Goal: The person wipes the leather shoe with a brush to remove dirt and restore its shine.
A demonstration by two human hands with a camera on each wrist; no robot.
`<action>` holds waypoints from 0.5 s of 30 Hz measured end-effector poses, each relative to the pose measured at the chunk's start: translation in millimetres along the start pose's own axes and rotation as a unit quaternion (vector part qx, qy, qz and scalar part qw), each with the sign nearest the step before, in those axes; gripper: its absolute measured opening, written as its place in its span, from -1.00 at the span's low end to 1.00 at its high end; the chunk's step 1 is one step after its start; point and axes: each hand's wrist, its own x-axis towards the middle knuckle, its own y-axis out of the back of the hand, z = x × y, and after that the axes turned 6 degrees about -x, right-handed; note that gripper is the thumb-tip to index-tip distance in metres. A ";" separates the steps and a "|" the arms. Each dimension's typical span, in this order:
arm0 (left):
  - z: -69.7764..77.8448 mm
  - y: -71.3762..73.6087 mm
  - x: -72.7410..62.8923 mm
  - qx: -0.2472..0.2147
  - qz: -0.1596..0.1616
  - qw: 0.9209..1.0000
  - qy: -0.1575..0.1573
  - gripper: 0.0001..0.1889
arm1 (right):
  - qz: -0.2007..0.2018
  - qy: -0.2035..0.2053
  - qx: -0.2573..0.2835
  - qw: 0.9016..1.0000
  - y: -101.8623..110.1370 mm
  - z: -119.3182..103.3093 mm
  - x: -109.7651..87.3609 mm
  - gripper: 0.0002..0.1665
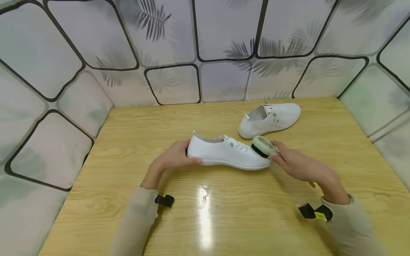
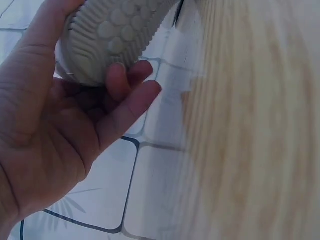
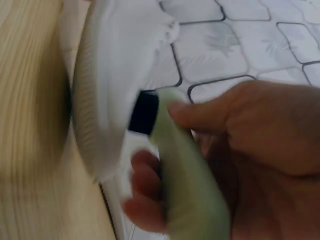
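A white lace-up shoe (image 1: pixel 217 151) is held by the heel in my left hand (image 1: pixel 173 155), toe pointing right. From the left wrist view its ridged, dotted sole (image 2: pixel 117 35) shows, tilted up off the table, with my fingers under the heel. My right hand (image 1: pixel 296 161) grips a pale green brush (image 1: pixel 264 145) by its handle. The brush's dark bristles (image 3: pixel 144 112) are against the upper near the toe, below the laces. In the right wrist view my thumb lies along the brush's back and the fingers curl round the handle.
A second white shoe (image 1: pixel 270 119) stands on the wooden table (image 1: pixel 134 131) behind the brush, its toe to the right. Patterned panels (image 1: pixel 224 81) rise along the table's back and both sides. Black wrist cameras (image 1: pixel 164 201) sit at both sleeves.
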 end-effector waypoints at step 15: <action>13.9 -8.0 4.9 0.072 -0.030 0.997 -0.013 -0.40 | -0.054 0.025 -0.013 0.998 2.2 9.5 -5.5 -0.42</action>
